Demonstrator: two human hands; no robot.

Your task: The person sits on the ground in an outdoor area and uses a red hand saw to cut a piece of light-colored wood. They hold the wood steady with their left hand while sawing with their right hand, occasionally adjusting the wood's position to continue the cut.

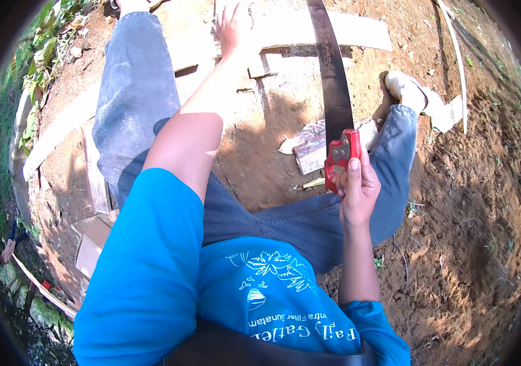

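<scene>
The right hand point(360, 190) wraps its fingers around the red handle of a long, dark-bladed metal handsaw point(337, 97), thumb laid along the grip, with the saw held above the ground between the denim-clad legs point(133, 79). The left hand point(234, 29) reaches forward, fingers spread over a long, pale, flat wooden board point(361, 32); glare hides whether it presses down. The blade crosses the board in view, though contact cannot be told.

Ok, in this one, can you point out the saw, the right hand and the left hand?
Saw point(338, 100): head view, on the dark blade.
Right hand point(360, 196): head view, mid-hand, near the thumb's base.
Left hand point(231, 34): head view, on the back, behind the fingers.
</scene>
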